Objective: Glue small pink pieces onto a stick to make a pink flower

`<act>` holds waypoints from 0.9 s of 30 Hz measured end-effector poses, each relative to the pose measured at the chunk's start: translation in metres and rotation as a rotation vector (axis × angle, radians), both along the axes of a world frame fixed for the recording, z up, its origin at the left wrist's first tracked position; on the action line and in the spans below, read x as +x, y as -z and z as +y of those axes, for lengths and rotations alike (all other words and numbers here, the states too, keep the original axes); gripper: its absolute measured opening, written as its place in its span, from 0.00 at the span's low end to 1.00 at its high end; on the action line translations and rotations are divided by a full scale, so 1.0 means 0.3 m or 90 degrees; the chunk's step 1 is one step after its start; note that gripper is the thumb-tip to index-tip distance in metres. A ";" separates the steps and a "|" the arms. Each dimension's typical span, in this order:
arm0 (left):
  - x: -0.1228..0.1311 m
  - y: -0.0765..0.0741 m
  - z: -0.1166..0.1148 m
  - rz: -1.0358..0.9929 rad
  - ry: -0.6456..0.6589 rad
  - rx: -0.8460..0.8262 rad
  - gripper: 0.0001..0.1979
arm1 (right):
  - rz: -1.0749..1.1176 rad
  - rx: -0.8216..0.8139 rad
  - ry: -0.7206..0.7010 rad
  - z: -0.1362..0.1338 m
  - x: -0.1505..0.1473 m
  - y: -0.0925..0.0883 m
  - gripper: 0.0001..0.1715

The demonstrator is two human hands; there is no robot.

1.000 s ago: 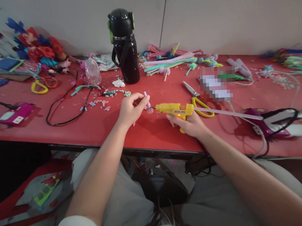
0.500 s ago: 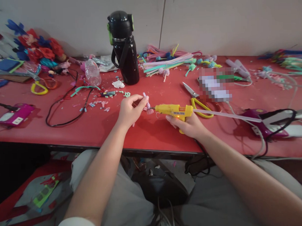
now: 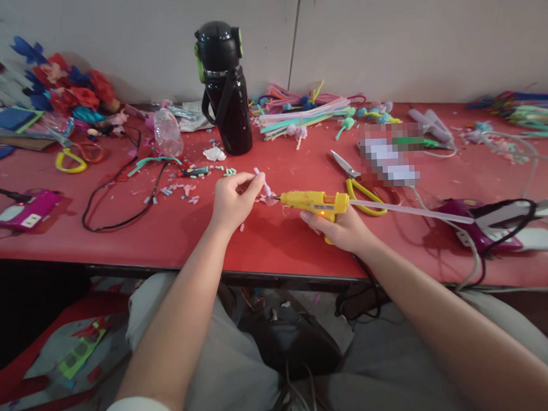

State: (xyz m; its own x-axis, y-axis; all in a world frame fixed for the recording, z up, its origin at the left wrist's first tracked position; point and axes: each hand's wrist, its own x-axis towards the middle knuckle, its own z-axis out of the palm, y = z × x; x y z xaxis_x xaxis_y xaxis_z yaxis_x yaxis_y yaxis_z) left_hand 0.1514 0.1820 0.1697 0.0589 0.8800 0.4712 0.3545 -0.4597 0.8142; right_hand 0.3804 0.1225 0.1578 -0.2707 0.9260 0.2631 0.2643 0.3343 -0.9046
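Between thumb and fingers, my left hand (image 3: 237, 201) pinches a small pale purple fuzzy piece (image 3: 268, 193) above the red table (image 3: 276, 245). My right hand (image 3: 341, 227) is wrapped round the handle of a yellow glue gun (image 3: 307, 200), whose small light glows orange. The gun points left, and its metal tip is at the purple piece; whether they touch is hard to tell. A long translucent glue stick (image 3: 410, 210) sticks out of the gun's back end.
Scissors with yellow handles (image 3: 367, 195) lie right of the gun. A black bottle (image 3: 227, 92) stands behind my hands. Bundled pipe cleaners (image 3: 306, 116) lie at the back. Purple power strips (image 3: 26, 210) and cables are at both sides. Scraps (image 3: 187, 191) litter the left middle.
My left hand has shifted slightly left and the purple piece now tilts more. The glue gun has barely moved, a touch to the left.
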 end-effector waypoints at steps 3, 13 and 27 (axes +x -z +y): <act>-0.004 0.002 0.004 -0.003 -0.013 0.010 0.17 | -0.004 -0.013 0.005 0.001 0.002 0.005 0.18; -0.062 -0.031 0.036 -0.022 -0.084 0.060 0.15 | -0.039 -0.047 0.153 0.020 0.058 -0.018 0.23; -0.123 -0.048 0.070 -0.052 -0.099 0.102 0.08 | -0.401 0.011 0.364 0.116 0.172 0.003 0.28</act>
State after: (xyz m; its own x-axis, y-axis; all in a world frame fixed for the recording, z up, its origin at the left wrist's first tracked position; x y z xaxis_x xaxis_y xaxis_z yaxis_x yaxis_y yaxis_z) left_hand 0.1144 0.2029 0.1842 -0.1159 0.7893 0.6030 0.3679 -0.5297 0.7642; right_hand 0.4322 0.1573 0.1568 0.1375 0.9622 0.2351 0.8493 0.0076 -0.5279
